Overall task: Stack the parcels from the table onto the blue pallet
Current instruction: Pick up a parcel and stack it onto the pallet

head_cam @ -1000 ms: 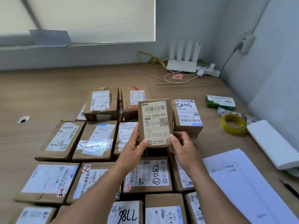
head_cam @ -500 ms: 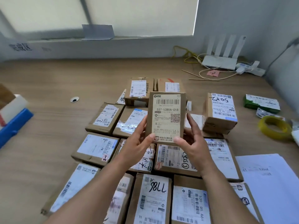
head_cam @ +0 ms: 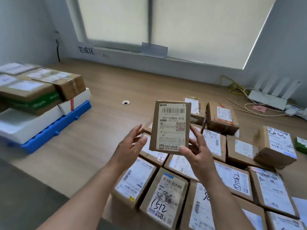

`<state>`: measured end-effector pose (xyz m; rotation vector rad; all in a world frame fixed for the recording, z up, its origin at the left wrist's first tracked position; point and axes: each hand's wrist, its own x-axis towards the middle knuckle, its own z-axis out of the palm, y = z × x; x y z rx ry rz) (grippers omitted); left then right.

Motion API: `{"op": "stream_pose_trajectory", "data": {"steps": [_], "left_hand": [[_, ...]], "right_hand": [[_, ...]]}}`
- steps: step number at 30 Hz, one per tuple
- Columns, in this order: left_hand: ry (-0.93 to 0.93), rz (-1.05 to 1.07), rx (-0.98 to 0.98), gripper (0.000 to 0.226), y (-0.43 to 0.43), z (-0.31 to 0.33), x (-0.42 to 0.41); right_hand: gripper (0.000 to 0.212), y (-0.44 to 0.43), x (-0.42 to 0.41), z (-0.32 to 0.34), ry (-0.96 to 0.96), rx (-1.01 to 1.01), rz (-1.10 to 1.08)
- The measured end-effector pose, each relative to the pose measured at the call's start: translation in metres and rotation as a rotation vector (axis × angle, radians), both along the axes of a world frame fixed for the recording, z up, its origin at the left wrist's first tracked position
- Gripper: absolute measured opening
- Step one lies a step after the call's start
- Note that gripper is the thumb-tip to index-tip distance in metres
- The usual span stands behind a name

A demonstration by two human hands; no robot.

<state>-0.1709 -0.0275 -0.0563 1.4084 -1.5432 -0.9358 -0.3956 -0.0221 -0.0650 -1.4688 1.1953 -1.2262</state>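
A small brown parcel [head_cam: 171, 127] with a white label reading 537-538DA-018 is held upright in the air, label toward me. My left hand [head_cam: 131, 146] pinches its lower left edge and my right hand [head_cam: 197, 146] grips its lower right edge. Below and to the right, several labelled cardboard parcels [head_cam: 166, 196] lie on the wooden table [head_cam: 103, 123]. At the far left sits the blue pallet [head_cam: 56, 127], carrying white boxes, a green box and brown parcels [head_cam: 66, 82] on top.
A white router [head_cam: 269, 100] with cables lies at the back right by the wall. A small round cable hole [head_cam: 125, 102] is in the table between pallet and parcels. The table's near left edge drops to a grey floor [head_cam: 25, 200].
The view has swung left, bringing the blue pallet and its stack fully into sight. The held parcel stays in both hands, raised above the table parcels and carried a little leftward.
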Motion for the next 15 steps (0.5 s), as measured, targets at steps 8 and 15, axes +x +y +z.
{"op": "stream_pose_trajectory", "data": {"steps": [8, 15], "left_hand": [[-0.312, 0.356, 0.014, 0.064, 0.042, -0.003, 0.12], [-0.506, 0.478, 0.006, 0.072, 0.08, -0.012, 0.224]], "right_hand": [[0.068, 0.012, 0.119, 0.005, -0.061, -0.011, 0.141], [0.066, 0.029, 0.225, 0.004, -0.102, 0.024, 0.241]]}}
